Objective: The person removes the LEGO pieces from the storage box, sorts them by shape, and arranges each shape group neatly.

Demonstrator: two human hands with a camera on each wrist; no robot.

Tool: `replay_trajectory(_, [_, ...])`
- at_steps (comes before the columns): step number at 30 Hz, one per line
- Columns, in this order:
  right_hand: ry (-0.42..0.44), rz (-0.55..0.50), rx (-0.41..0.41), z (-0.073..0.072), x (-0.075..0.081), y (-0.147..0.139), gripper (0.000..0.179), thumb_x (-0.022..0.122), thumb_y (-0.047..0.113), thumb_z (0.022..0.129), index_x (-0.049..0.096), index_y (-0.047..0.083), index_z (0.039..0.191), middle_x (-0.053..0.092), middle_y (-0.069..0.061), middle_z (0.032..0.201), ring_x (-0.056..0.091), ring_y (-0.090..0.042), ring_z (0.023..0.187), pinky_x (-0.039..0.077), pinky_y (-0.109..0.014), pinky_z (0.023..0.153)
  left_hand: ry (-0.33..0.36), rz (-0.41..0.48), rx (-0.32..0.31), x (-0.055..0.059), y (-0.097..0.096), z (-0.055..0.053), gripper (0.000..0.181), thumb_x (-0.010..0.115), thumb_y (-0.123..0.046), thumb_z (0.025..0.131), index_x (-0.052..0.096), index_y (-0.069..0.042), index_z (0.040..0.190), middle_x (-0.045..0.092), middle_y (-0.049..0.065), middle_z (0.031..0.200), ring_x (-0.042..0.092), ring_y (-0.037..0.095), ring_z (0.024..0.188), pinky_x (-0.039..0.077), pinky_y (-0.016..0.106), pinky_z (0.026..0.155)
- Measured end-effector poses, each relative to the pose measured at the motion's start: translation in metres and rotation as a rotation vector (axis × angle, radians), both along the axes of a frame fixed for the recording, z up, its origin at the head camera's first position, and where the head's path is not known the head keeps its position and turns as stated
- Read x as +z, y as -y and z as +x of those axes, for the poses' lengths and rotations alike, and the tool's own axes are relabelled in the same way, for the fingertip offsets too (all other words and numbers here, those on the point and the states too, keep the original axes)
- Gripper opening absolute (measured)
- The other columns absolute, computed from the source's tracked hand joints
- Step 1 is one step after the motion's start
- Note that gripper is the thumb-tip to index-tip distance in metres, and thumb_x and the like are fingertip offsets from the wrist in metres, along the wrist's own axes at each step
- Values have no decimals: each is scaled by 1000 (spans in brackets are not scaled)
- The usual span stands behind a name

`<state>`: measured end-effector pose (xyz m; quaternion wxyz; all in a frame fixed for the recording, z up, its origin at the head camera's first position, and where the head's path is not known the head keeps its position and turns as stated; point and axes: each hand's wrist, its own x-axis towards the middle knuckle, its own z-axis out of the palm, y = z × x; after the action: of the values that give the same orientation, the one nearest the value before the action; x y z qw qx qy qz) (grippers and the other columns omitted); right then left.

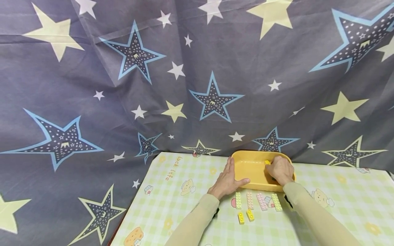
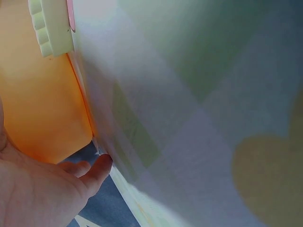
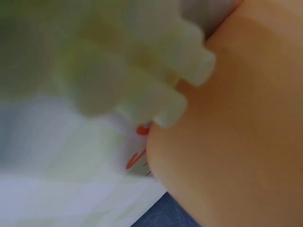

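Yellow block (image 1: 267,162) is inside the tray (image 1: 250,168), right of centre and closer to the far wall than the near one. From the right hand (image 1: 281,169) it lies just to the left, right at the fingertips. Left hand (image 1: 227,179) is well apart from it, over at the tray's left end, so the right is clearly the nearer one. Tray's long axis runs left-right, along the table's (image 1: 172,208) far edge. Block's own long axis: can't tell, the hand covers part of it.

Grip, right: fingers bent down into the tray, back of hand up, block beside the tips. Can't tell if it's pinched or only touched; fingertips hidden. Something dark (image 1: 273,178) shows under the palm, too small to identify.

Grip, left: holds no brick. Fingers extended along the tray's left wall, thumb spread wide across the near-left corner.

Near side of tray: four long bricks (image 1: 238,200) in a row, long axes roughly near-far, right two slanted. Two short bricks (image 1: 241,218) sit closer to the table's near edge.
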<state>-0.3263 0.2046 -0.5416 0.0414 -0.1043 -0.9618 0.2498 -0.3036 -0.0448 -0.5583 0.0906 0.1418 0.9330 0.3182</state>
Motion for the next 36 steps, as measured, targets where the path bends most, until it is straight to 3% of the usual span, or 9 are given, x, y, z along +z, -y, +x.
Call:
replay_trajectory(5, [-32, -14, -12, 4, 2, 0, 25, 75, 26, 91, 73, 7, 75, 73, -15, 79, 67, -31, 72, 51, -46, 59, -2, 5, -4, -1, 0, 0, 119, 70, -66, 100, -2, -12, 177, -1, 12, 187, 24, 33, 171, 32, 62, 134])
replay_trajectory(18, [-47, -31, -19, 10, 4, 2, 27, 79, 29, 92, 76, 6, 79, 73, -12, 77, 64, -27, 69, 44, -37, 55, -5, 11, -12, -1, 1, 1, 119, 70, -66, 100, -1, -10, 177, 1, 13, 187, 24, 34, 171, 33, 64, 133])
replay_trajectory(27, [-62, -68, 11, 23, 16, 3, 30, 84, 30, 91, 73, 10, 72, 68, -4, 65, 61, -22, 63, 40, -34, 53, -2, 10, -23, 2, 0, 1, 117, 69, -65, 101, -2, -10, 177, 0, 13, 187, 28, 36, 169, 33, 63, 133])
replay_trajectory(36, [-62, -68, 47, 43, 25, 5, 24, 79, 29, 92, 77, 5, 89, 77, -12, 85, 66, -25, 74, 47, -36, 59, -8, 14, -24, 0, 2, 1, 117, 69, -64, 101, -2, -9, 177, 1, 15, 187, 22, 34, 171, 33, 63, 133])
